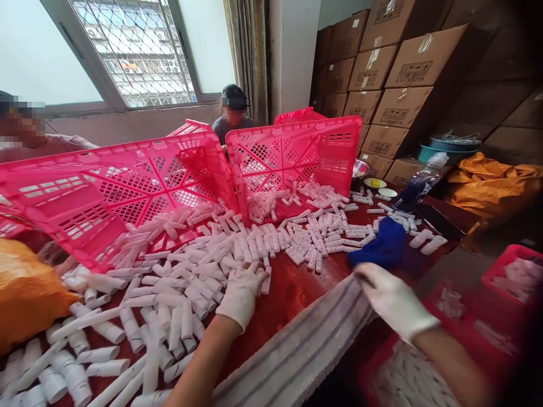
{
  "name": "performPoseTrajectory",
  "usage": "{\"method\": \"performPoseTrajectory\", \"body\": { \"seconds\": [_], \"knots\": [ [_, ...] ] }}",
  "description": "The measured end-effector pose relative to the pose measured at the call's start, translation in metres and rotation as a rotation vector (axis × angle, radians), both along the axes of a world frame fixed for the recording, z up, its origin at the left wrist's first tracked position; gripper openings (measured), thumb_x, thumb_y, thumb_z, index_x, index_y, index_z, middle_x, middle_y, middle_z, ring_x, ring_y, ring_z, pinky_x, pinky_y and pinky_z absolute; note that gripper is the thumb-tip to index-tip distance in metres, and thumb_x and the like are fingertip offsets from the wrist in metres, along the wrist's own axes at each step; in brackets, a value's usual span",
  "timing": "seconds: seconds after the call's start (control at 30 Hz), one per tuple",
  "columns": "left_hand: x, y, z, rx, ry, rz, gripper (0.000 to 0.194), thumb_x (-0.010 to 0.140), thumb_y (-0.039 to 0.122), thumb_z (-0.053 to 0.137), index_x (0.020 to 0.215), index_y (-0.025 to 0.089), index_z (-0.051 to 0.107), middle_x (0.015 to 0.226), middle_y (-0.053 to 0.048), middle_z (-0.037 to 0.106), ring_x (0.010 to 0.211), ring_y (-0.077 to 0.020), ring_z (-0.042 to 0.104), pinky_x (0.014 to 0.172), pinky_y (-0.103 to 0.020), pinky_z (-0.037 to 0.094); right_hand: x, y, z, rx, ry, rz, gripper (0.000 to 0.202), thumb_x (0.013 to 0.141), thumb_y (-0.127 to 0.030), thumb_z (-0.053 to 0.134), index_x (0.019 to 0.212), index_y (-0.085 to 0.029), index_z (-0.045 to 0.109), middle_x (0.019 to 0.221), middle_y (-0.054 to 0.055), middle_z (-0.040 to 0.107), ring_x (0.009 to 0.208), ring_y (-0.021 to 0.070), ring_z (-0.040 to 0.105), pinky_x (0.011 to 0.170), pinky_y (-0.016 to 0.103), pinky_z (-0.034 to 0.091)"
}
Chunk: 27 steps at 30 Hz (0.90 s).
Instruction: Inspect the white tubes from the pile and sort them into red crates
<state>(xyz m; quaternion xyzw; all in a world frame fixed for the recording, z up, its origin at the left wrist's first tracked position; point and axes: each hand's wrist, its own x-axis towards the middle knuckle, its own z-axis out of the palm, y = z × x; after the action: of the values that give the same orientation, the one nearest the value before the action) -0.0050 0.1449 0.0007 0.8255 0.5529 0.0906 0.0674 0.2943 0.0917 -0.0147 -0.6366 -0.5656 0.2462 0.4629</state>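
Apparently, the left hand (242, 294) has its fingers against a white tube (266, 282) beside the pile, its grip unclear; the right hand (394, 299) pinches a striped towel (297, 347) along the red surface (292, 288). A tug could send tubes rolling off. Cartons (399, 107) bear handling symbols; their lettering is illegible.

The left hand (241, 297) and right hand (394, 302) are stretched forward, gloved, well apart.
The left is held palm down, fingers slightly bent; the right is turned inward, fingers curled.
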Motion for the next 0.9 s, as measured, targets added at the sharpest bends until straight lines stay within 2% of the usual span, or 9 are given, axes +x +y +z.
{"method": "performPoseTrajectory", "body": {
  "seconds": [0.13, 0.23, 0.37, 0.43, 0.53, 0.63, 0.77, 0.83, 0.9],
  "knots": [
    [0.002, -0.011, -0.011, -0.020, -0.031, -0.022, 0.036, 0.078, 0.006, 0.048, 0.101, 0.025, 0.068, 0.112, -0.006, 0.065, 0.113, -0.0292, 0.050, 0.087, -0.042, 0.040, -0.020, 0.051, 0.003, 0.042, -0.136, 0.275, 0.017, 0.066, -0.006, 0.061, 0.063, -0.021, 0.067, 0.078, 0.005, 0.069, 0.085, 0.0200, 0.055, 0.084, 0.035, 0.036],
    [-0.008, -0.029, -0.022, -0.041, -0.085, 0.046, 0.023, 0.077, 0.011, 0.054, 0.090, 0.023, 0.069, 0.102, -0.009, 0.068, 0.104, -0.0308, 0.056, 0.082, -0.044, 0.043, -0.031, 0.061, -0.003, 0.048, -0.140, 0.353, 0.015, 0.068, -0.007, 0.063, 0.066, -0.021, 0.068, 0.073, 0.003, 0.068, 0.084, 0.0194, 0.055, 0.086, 0.035, 0.035],
    [-0.003, -0.056, -0.029, -0.031, -0.295, 0.120, 0.024, 0.088, 0.021, 0.044, 0.107, 0.022, 0.059, 0.108, -0.008, 0.065, 0.098, -0.0198, 0.060, 0.084, -0.035, 0.047, -0.056, 0.036, -0.015, 0.029, -0.044, 0.350, 0.012, 0.080, -0.027, 0.061, 0.088, -0.020, 0.067, 0.084, 0.004, 0.068, 0.084, 0.0191, 0.058, 0.081, 0.034, 0.042],
    [0.010, -0.069, -0.027, -0.077, -0.596, 0.155, 0.025, 0.091, 0.026, 0.039, 0.111, 0.021, 0.054, 0.108, -0.007, 0.066, 0.096, -0.0156, 0.062, 0.087, -0.031, 0.048, -0.073, 0.018, -0.015, -0.053, 0.165, 0.344, 0.022, 0.083, -0.037, 0.058, 0.094, -0.020, 0.064, 0.087, 0.004, 0.068, 0.077, 0.0171, 0.061, 0.071, 0.031, 0.047],
    [0.028, -0.084, -0.021, -0.242, -1.014, 0.213, 0.022, 0.088, 0.032, 0.046, 0.105, 0.020, 0.055, 0.103, -0.006, 0.068, 0.096, -0.0172, 0.064, 0.089, -0.031, 0.048, -0.095, 0.001, -0.005, -0.155, 0.496, 0.350, 0.028, 0.077, -0.044, 0.065, 0.089, -0.019, 0.063, 0.085, 0.003, 0.068, 0.074, 0.0161, 0.063, 0.068, 0.028, 0.049],
    [0.032, -0.095, -0.013, -0.325, -1.036, 0.253, 0.024, 0.085, 0.034, 0.050, 0.104, 0.021, 0.058, 0.102, -0.006, 0.068, 0.095, -0.0183, 0.064, 0.088, -0.032, 0.048, -0.103, -0.003, 0.009, -0.145, 0.514, 0.394, 0.026, 0.072, -0.043, 0.069, 0.081, -0.019, 0.063, 0.080, 0.003, 0.067, 0.076, 0.0173, 0.062, 0.071, 0.029, 0.049],
    [0.030, -0.102, -0.009, -0.340, -0.974, 0.320, 0.024, 0.081, 0.035, 0.055, 0.099, 0.021, 0.063, 0.098, -0.006, 0.070, 0.091, -0.0204, 0.064, 0.085, -0.033, 0.048, -0.103, -0.004, 0.025, -0.133, 0.265, 0.559, 0.019, 0.079, -0.036, 0.063, 0.072, -0.019, 0.059, 0.073, 0.000, 0.058, 0.071, 0.0154, 0.055, 0.068, 0.028, 0.045],
    [0.034, -0.104, -0.008, -0.358, -0.985, 0.331, 0.024, 0.081, 0.037, 0.055, 0.095, 0.020, 0.064, 0.095, -0.006, 0.071, 0.087, -0.0205, 0.065, 0.082, -0.032, 0.049, -0.106, -0.008, 0.027, -0.159, 0.240, 0.633, 0.020, 0.085, -0.037, 0.056, 0.075, -0.019, 0.057, 0.074, 0.000, 0.055, 0.071, 0.0147, 0.052, 0.069, 0.028, 0.044],
    [0.040, -0.105, -0.008, -0.398, -1.006, 0.329, 0.024, 0.082, 0.037, 0.053, 0.094, 0.019, 0.063, 0.092, -0.006, 0.071, 0.085, -0.0201, 0.064, 0.080, -0.031, 0.049, -0.110, -0.013, 0.026, -0.187, 0.296, 0.637, 0.023, 0.090, -0.042, 0.048, 0.089, -0.021, 0.057, 0.080, 0.000, 0.055, 0.074, 0.0151, 0.052, 0.071, 0.028, 0.044]
  ]
}}
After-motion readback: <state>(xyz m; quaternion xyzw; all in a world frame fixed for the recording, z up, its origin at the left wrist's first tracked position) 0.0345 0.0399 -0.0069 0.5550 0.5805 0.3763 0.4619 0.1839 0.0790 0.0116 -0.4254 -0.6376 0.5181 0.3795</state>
